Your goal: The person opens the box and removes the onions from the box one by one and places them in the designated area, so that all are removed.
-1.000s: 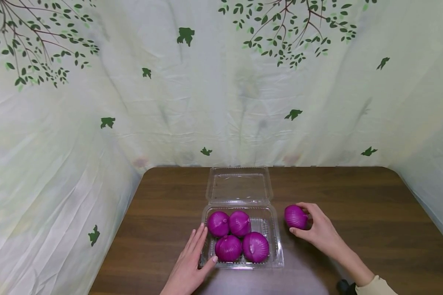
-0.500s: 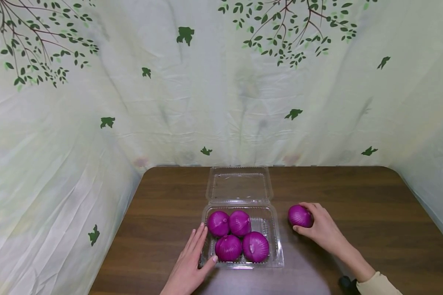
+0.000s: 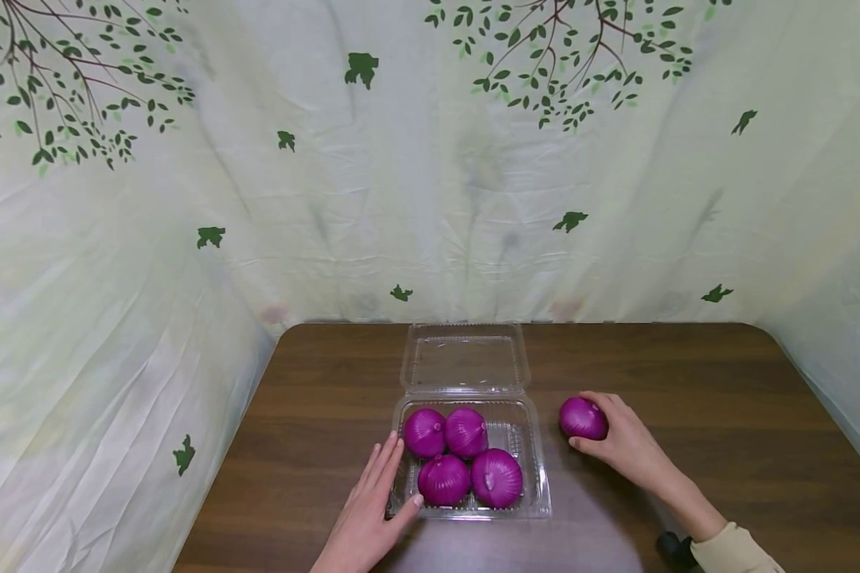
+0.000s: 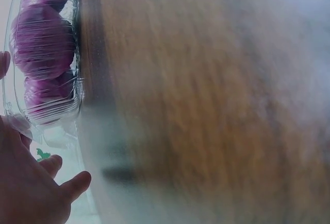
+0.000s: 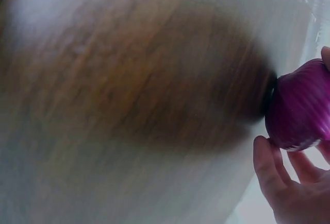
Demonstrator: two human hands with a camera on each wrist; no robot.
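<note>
Purple onions [image 3: 583,419]; brown wood-grained table [image 3: 717,422]; leaf-patterned backdrop [image 3: 444,191].

Head view chops off the near edge of the brown wood-grain table [image 3: 688,374], plus the left hand [image 3: 364,509] at the wrist. Small black thing [image 3: 674,547] toward that edge? Can't tell what it is. Right hand [image 3: 627,446] hides one side of a round purple onion [image 3: 582,419]; both wrist views blur the table.

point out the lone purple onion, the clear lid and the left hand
Lone purple onion [image 3: 581,419]: head view, middle of its visible side.
Clear lid [image 3: 466,362]: head view, middle of its panel.
Left hand [image 3: 364,513]: head view, back of the hand.
</note>
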